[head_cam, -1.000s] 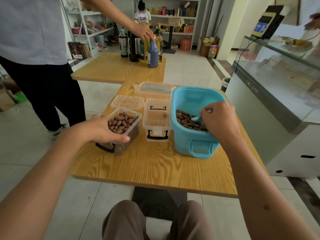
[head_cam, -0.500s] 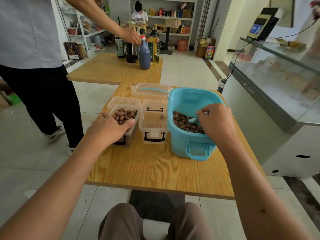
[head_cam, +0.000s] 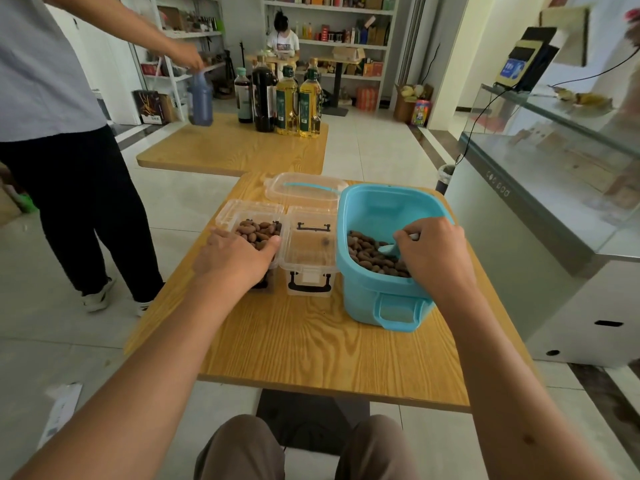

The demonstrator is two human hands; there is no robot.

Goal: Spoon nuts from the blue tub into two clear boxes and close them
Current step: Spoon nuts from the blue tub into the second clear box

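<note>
My left hand (head_cam: 239,259) has pulled the full box (head_cam: 258,233) in beside the nearly empty box (head_cam: 310,251) and still grips its near rim. My right hand (head_cam: 433,252) pinches the spoon (head_cam: 389,249) over the nuts (head_cam: 372,254) in the blue tub (head_cam: 384,289). I judge the thin boxes light and likely to skid, so they are best held by the rim.

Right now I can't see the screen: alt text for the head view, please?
A person's right hand holds a spoon in a blue tub of nuts, while the left hand steadies a filled clear box beside an empty one.
</note>
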